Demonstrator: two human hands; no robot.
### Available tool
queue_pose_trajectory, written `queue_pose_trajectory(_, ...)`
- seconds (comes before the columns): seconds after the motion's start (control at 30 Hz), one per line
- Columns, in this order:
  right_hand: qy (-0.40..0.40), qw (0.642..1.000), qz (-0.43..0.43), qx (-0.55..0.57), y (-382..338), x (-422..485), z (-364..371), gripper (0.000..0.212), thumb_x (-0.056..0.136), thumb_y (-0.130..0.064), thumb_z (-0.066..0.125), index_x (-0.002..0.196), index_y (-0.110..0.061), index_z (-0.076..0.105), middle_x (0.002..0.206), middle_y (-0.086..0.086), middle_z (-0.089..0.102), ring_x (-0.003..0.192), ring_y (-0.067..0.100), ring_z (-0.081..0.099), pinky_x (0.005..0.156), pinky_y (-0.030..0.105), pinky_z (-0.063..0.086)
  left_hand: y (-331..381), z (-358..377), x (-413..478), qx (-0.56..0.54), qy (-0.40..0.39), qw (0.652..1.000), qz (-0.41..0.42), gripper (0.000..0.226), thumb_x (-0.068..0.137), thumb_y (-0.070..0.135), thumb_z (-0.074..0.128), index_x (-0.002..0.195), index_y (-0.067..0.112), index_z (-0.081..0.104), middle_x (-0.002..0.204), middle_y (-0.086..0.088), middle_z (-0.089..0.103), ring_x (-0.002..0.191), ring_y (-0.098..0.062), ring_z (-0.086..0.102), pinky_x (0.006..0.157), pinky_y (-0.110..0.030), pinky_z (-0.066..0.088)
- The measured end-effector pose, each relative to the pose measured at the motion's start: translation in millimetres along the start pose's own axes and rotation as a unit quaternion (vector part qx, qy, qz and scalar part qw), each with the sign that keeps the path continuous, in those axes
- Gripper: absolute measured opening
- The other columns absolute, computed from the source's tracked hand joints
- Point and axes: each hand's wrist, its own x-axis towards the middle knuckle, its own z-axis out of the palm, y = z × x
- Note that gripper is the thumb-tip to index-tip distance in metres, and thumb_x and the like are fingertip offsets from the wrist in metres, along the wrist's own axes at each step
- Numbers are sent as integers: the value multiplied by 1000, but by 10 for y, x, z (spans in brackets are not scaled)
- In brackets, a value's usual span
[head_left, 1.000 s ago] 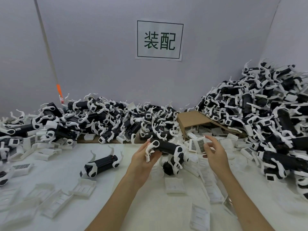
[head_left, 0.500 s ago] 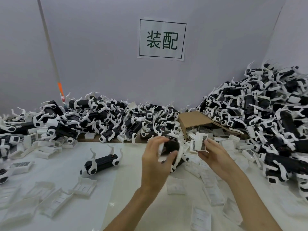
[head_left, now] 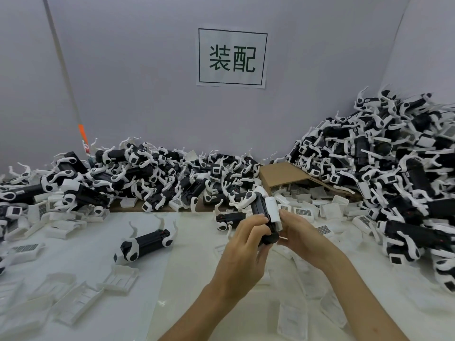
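My L hand is gripping the black body, its long axis pointing up & away; my R hand is pinching the white cover against its right side.

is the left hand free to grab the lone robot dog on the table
Probably not yet: the left hand grips a black dog body, though bare table lies toward the lone dog.

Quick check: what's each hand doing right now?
Left hand: grips the black body.
Right hand: holds the white cover against it.
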Motion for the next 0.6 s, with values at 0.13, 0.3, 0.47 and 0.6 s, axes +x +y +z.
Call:
queue_pose_trajectory(0.13, -21, 1000, 17, -3, 20, -2, 25, 41, 86, -51, 64, 111, -20, 73, 95, 9, 65, 85, 21, 58, 77, 33, 47, 11, -3, 2, 8, -15, 1000, -2, 42, 83, -3, 75, 109, 15, 47, 125, 2, 47, 121, -17, 52, 108, -17, 39)
queue_pose_trajectory(0.3, -10, 1000, 11, -4, 50, 23, -30, 32, 94, -42, 56, 104, -19, 75, 90, 5, 65, 82, 17, 59, 76, 31, 48, 1, -19, 17, 18, -25, 1000, -3, 43, 82, -6, 74, 109, 14, 47, 124, 2, 47, 120, -16, 51, 107, -14, 38)
queue_pose_trajectory(0.47, -9, 1000, 21, -7, 59, 57, -37, 41, 97, -43, 51, 114, -7, 63, 91, 8, 60, 77, 17, 57, 74, 30, 47, -9, -28, 11, 20, -33, 999, -15, 42, 84, -2, 74, 112, 15, 47, 126, 3, 47, 116, -15, 52, 104, -12, 39)
queue_pose_trajectory(0.6, -17, 999, 26, -37, 81, 63, -14, 60, 94, -51, 52, 121, 2, 61, 99, 13, 62, 89, 23, 58, 86, 39, 44, -3, -14, 6, 22, -44, 999, -9, 42, 83, -5, 73, 111, 13, 48, 124, 2, 47, 115, -16, 52, 102, -12, 39)
